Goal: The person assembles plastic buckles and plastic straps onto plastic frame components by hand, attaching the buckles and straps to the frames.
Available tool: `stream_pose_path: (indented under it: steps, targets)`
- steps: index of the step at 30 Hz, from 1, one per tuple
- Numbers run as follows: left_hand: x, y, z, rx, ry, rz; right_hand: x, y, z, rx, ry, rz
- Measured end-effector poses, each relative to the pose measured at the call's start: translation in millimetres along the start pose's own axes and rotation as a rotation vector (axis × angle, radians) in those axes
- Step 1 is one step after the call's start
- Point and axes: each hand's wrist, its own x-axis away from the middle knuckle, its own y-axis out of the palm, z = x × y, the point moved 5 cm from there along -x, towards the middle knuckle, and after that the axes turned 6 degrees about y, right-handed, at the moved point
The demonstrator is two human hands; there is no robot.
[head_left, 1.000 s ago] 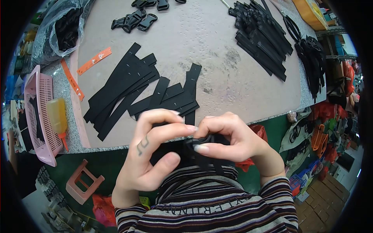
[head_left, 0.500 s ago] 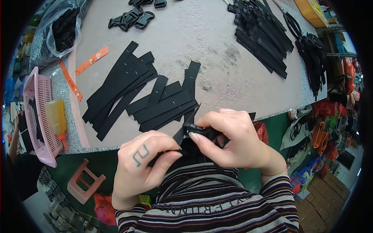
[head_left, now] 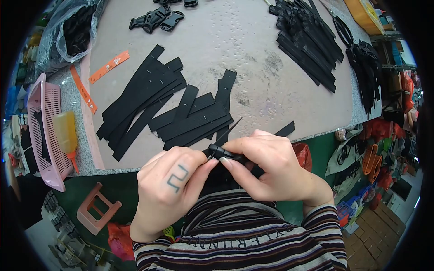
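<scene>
In front of my body, my right hand (head_left: pixel 273 165) pinches a black plastic buckle (head_left: pixel 219 151) between thumb and fingers. My left hand (head_left: pixel 169 189) is closed at the buckle's left end, its thumb and forefinger pressed on a black strap, most of which they hide. A narrow strap end (head_left: pixel 230 129) sticks up past the buckle, over the table edge. Just beyond the hands lies a pile of cut black straps (head_left: pixel 196 124), with a second pile (head_left: pixel 144 92) to its left. One loose strap piece (head_left: pixel 285 129) lies behind my right hand.
More black buckles (head_left: pixel 158 19) lie at the far left of the table (head_left: pixel 253 49). A strap stack (head_left: pixel 309 45) is at the far right. Along the left edge are orange strips (head_left: pixel 108 67), a pink basket (head_left: pixel 54 153), a yellowish bottle (head_left: pixel 66 133) and a plastic bag (head_left: pixel 54 47).
My left hand has moved right and up, so its fingertips now meet the buckle. The buckle has turned more level, and the loose strap piece behind my right hand shows more.
</scene>
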Motion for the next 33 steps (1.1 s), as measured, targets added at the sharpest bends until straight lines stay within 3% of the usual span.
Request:
stream_pose_path:
  steps: [5,8,11,17,21,24,26,28,31,33]
  targets:
    - [1,-1,-5,0.020,-0.011,-0.102,6,8,-9,0.128,-0.097,-0.004]
    - [3,-1,-9,0.152,-0.173,-0.086,5,6,-10,0.097,-0.101,-0.013]
    - [6,2,-18,0.513,-0.166,-0.047,3,-1,-4,0.028,-0.057,-0.049]
    - [7,7,-17,0.404,-0.162,-0.055,1,-1,-10,0.069,-0.104,-0.033]
    - [8,5,-19,0.486,-0.178,-0.075,1,-7,-4,-0.113,-0.016,-0.157]
    - [8,7,-19,0.520,-0.133,-0.041,2,-5,-6,-0.112,-0.079,-0.065]
    - [7,5,-20,0.603,-0.115,-0.042,0,-8,-3,-0.218,0.052,-0.153]
    - [13,5,-29,0.903,-0.359,0.009,-1,-10,1,-0.344,0.164,-0.218]
    - [-2,6,-28,0.550,-0.030,-0.063,0,-10,4,-0.563,0.319,-0.343]
    - [-2,11,-32,0.583,-0.035,-0.117,-1,-7,7,-0.571,0.281,-0.346]
